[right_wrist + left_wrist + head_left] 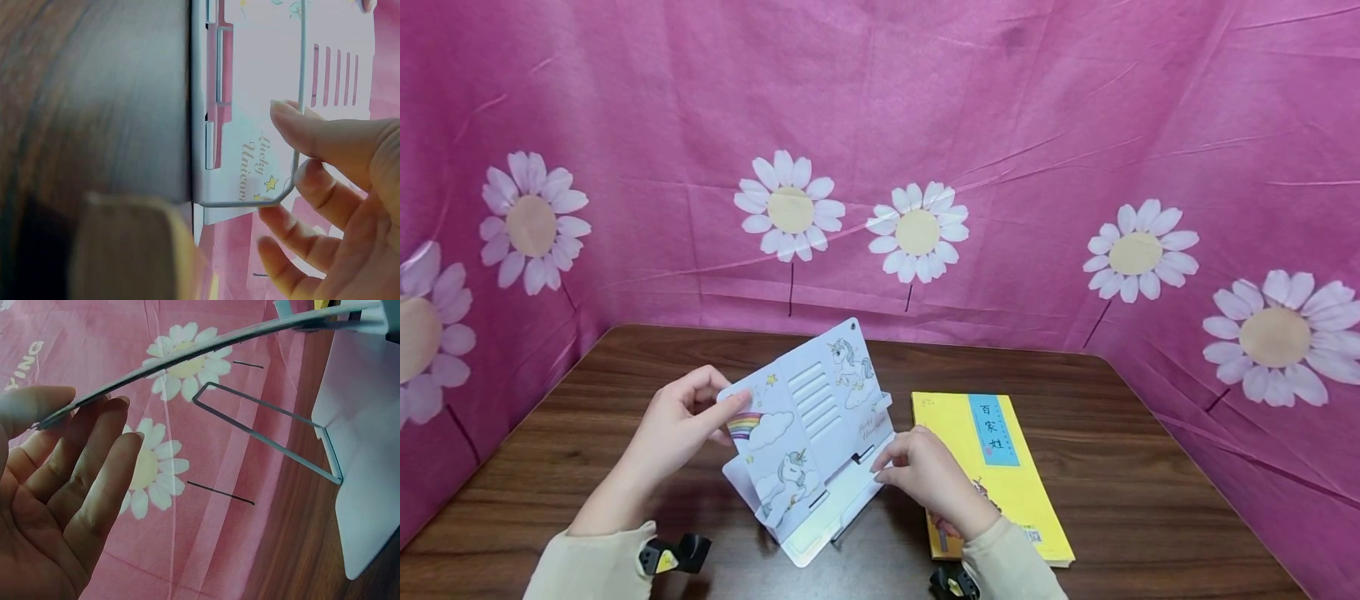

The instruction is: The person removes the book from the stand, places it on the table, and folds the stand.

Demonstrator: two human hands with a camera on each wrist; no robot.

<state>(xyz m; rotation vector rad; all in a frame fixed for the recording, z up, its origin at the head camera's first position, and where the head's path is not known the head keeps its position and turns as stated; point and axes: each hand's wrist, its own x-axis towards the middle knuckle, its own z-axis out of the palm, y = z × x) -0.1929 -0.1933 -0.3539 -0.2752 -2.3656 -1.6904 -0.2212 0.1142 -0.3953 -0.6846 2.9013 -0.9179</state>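
Observation:
A white folding book stand (838,429) with unicorns, a rainbow and a row of slots stands tilted on the table in the head view. My left hand (677,425) pinches the upper left corner of its back panel, thumb on the printed face and fingers behind. Behind the panel, the left wrist view shows a thin wire support leg (256,432) swung out beside the flat base plate (369,481). At the front ledge (250,125), my right hand (928,483) pinches the outer edge near the right corner between thumb and fingers.
A yellow book (1018,500) with a blue title label lies right of the stand, partly under my right forearm. The brown wooden table (1135,475) reaches back to a pink cloth (1015,108) printed with white daisies. Black camera straps (677,553) sit at both wrists.

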